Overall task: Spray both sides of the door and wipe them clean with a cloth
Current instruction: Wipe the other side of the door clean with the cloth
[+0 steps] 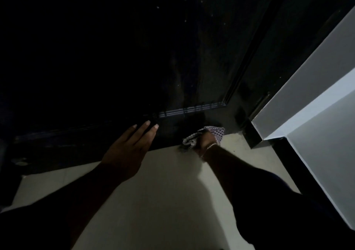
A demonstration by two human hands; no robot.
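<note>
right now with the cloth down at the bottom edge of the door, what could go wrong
1. The right hand grips the cloth bunched where the door meets the floor, so it may pick up floor grit and smear it onto the door.
2. The scene is very dark, so streaks on the black door are easy to miss.
3. The left hand rests flat on the door and may leave fingerprints.

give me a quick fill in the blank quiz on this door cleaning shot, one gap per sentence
1. The right hand grips a checked ____ against the bottom of the dark door.
2. The left hand rests on the door with its fingers ____.
3. A thin bracelet sits on the ____ wrist.
4. The floor below the door is ____ in colour.

Missing words: cloth; straight; right; light
</note>
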